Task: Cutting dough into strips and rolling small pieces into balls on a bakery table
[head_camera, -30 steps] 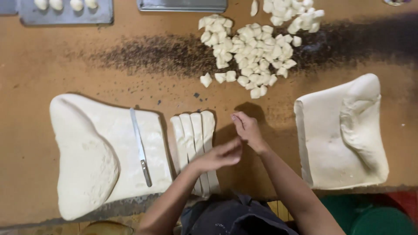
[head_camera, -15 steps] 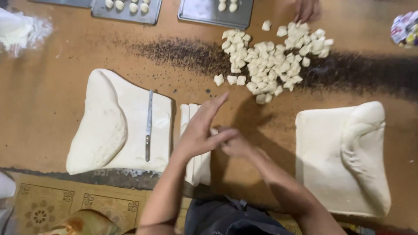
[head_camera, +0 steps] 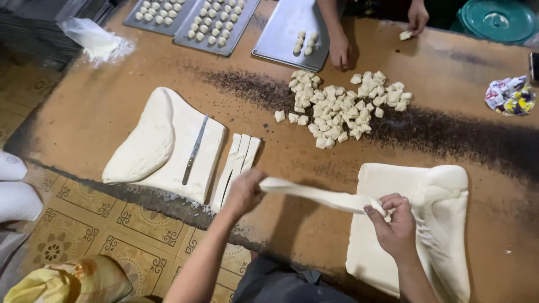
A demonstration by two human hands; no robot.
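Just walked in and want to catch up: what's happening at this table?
A person holds a strip of dough stretched between the left hand and right hand above the wooden table. More cut strips lie beside a dough slab with a knife on it. A pile of small dough pieces sits further back, where another person's hands work near metal trays.

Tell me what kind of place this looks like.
Probably a small bakery workroom: slabs of white dough on a brown wooden table, a pile of cut dough pieces, and grey metal trays of dough balls.
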